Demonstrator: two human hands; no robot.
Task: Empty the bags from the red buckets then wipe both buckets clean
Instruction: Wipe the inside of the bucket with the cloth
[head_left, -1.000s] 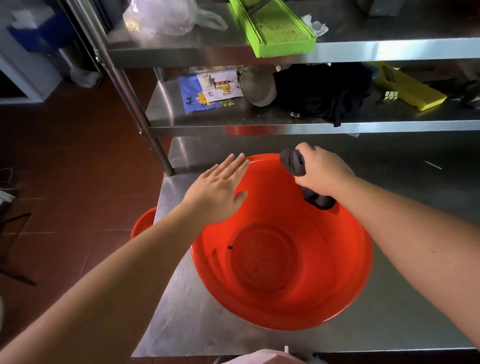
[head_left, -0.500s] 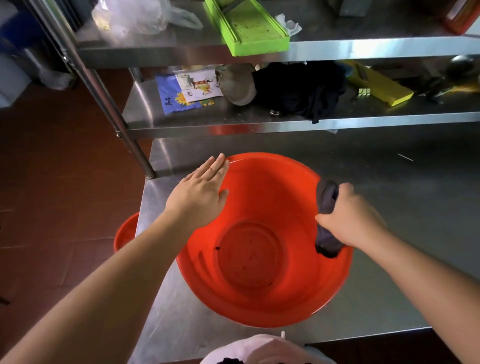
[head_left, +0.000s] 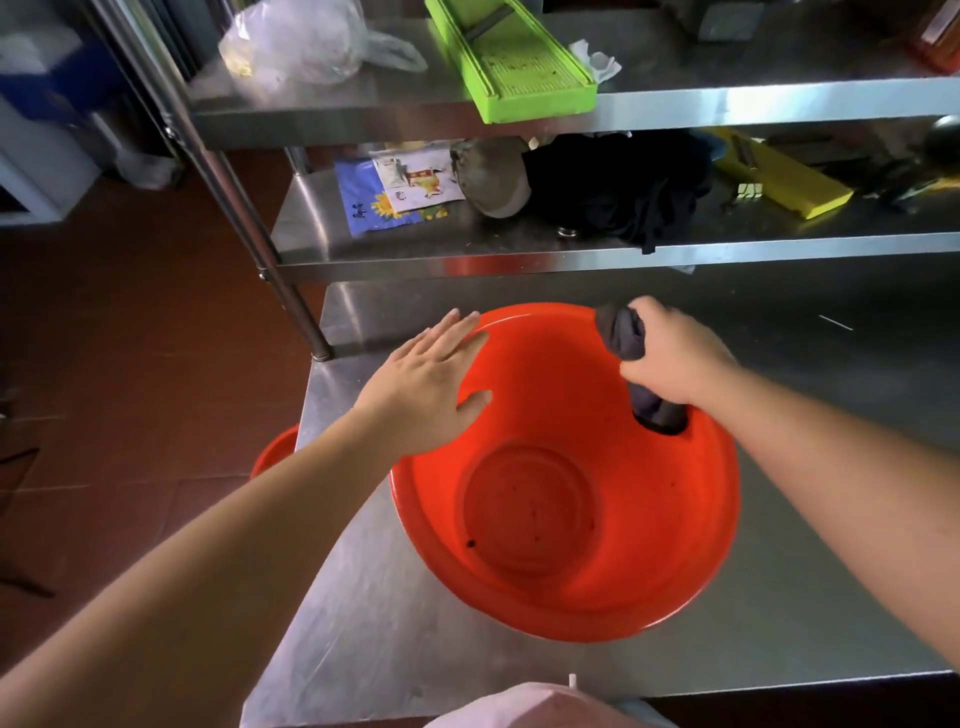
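Left hand (head_left: 423, 387) flat, fingers straight, pressing the bucket (head_left: 566, 525) rim. Right hand (head_left: 670, 353) fisted round a dark rag (head_left: 621, 335), rubbing the inner wall just under its knuckles. Risk: bucket skids on the steel table (head_left: 374, 623) if the left hand eases; specks on the bottom get missed.

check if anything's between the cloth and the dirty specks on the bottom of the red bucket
Nothing visible does. The right hand grips the dark cloth against the far inner wall of the red bucket. The bucket holds no bags, and the left hand rests on its left rim, away from the specks.
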